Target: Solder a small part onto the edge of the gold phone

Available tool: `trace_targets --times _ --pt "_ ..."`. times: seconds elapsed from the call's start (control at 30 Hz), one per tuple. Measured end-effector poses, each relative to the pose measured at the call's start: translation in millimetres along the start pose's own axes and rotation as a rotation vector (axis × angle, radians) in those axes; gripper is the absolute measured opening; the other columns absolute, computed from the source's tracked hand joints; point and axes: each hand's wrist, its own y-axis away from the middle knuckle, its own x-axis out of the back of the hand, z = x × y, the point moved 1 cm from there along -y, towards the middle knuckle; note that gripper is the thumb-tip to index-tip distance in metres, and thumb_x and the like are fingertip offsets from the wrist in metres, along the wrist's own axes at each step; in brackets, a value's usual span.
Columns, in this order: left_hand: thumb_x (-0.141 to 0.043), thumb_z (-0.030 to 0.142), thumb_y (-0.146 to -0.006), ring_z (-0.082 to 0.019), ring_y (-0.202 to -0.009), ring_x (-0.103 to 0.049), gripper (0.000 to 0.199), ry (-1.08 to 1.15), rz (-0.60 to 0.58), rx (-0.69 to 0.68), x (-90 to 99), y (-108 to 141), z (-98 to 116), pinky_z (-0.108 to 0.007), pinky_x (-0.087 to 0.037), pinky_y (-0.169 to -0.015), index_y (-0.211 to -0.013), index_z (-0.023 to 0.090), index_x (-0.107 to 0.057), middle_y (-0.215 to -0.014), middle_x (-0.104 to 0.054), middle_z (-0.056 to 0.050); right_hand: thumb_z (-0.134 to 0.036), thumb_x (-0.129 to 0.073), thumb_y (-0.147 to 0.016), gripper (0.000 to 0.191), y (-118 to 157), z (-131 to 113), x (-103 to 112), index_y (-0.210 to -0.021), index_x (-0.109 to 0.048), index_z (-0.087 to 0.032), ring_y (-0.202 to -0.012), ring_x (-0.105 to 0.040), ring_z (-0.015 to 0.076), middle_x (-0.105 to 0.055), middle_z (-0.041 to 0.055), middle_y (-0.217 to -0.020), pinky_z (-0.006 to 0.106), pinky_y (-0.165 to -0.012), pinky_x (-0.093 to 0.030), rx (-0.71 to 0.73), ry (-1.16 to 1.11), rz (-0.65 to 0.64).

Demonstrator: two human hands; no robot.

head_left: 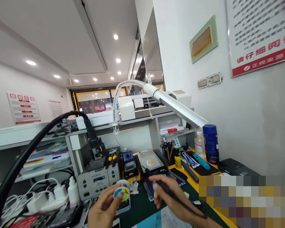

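With the left hand (104, 205) I pinch a labelled spool (125, 192), at the right front of the grey station (94, 185). Farther right of this station, my right hand (171, 193) holds a black pen-like tool (165, 188).

A white bar-shaped lamp (180, 107) hangs on a curved clear neck, which is clamped to the edge of a long grey shelf (135, 120). To its right, a tall dark blue cylindrical can (211, 144) stands just beside a transparent bottle with white cap (199, 144). Nearer to the middle there are a small yellow bottle (178, 161) and a blue-and-white tube (190, 159), which lies flat. At the left, a white plastic squeeze bottle (72, 190) stands near a white power strip (55, 202) with plugged chargers. On the right wall, a green-framed rectangular plate (204, 39) is beside a large white poster with red lower band (261, 34).
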Motion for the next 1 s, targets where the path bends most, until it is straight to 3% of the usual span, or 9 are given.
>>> trace_targets --times 0.17,0.33,0.43,0.57,0.67,0.83,1.0 --pt "-0.088 0.058 -0.059 -0.03 -0.1 -0.074 0.056 -0.005 0.036 -0.004 8.1 0.0 6.7 -0.03 -0.061 -0.082 -0.097 0.018 -0.079 -0.107 -0.08 -0.009 -0.055 -0.071 -0.088 0.059 -4.6 -20.3 20.9 -0.131 -0.062 -0.015 -0.053 -0.064 0.0154 -0.069 0.001 -0.067 0.026 -0.047 -0.052 -0.059 -0.29 0.094" --pt "-0.088 0.056 -0.062 -0.028 -0.093 -0.074 0.058 -0.011 0.055 -0.003 15.1 0.9 8.2 -0.027 -0.062 -0.072 -0.106 0.018 -0.077 -0.103 -0.081 -0.008 -0.047 -0.076 -0.087 0.041 -9.0 -23.1 37.2 -0.108 -0.074 -0.011 -0.059 -0.069 0.0154 -0.077 0.0101 -0.085 0.024 -0.048 -0.054 -0.072 -0.359 0.179" --pt "-0.086 0.056 -0.064 -0.028 -0.091 -0.075 0.056 -0.04 0.079 -0.034 15.6 4.5 10.7 -0.026 -0.062 -0.068 -0.105 0.019 -0.077 -0.096 -0.082 -0.008 -0.038 -0.082 -0.084 0.03 -10.3 -18.4 38.6 -0.099 -0.075 -0.012 -0.059 -0.069 0.0148 -0.077 0.0077 -0.079 0.023 -0.048 -0.053 -0.13 -0.406 0.201" --pt "-0.085 0.055 -0.065 -0.027 -0.096 -0.075 0.05 -0.087 0.136 -0.137 13.0 9.0 13.4 -0.026 -0.063 -0.076 -0.099 0.019 -0.079 -0.102 -0.081 -0.008 -0.033 -0.084 -0.081 0.027 -9.3 -11.4 37.7 -0.097 -0.076 -0.012 -0.056 -0.068 0.0149 -0.077 0.0075 -0.076 0.022 -0.045 -0.053 -0.174 -0.429 0.205" --pt "-0.084 0.054 -0.065 -0.029 -0.1 -0.074 0.048 -0.087 0.157 -0.158 12.0 11.2 14.4 -0.028 -0.064 -0.074 -0.099 0.02 -0.08 -0.11 -0.079 -0.009 -0.032 -0.085 -0.08 0.029 -8.2 -9.6 37.3 -0.1 -0.075 -0.014 -0.055 -0.069 0.0159 -0.077 0.0074 -0.076 0.023 -0.044 -0.053 -0.188 -0.437 0.194" --pt "-0.084 0.054 -0.064 -0.031 -0.101 -0.074 0.043 -0.118 0.194 -0.176 11.8 15.4 21.6 -0.028 -0.066 -0.071 -0.094 0.022 -0.082 -0.11 -0.079 -0.008 -0.034 -0.086 -0.078 0.025 -8.3 -10.2 35.5 -0.087 -0.072 -0.016 -0.053 -0.068 0.0152 -0.074 0.0039 -0.069 0.022 -0.044 -0.053 -0.206 -0.401 0.216" --pt "-0.08 0.051 -0.07 -0.026 -0.103 -0.074 0.033 -0.214 0.214 -0.27 10.0 19.2 25.6 -0.026 -0.063 -0.083 -0.093 0.028 -0.083 -0.111 -0.079 -0.003 -0.034 -0.088 -0.073 0.029 -7.0 -9.3 35.6 -0.091 -0.078 -0.014 -0.056 -0.069 0.017 -0.074 0.006 -0.069 0.024 -0.048 -0.055 -0.217 -0.364 0.204"
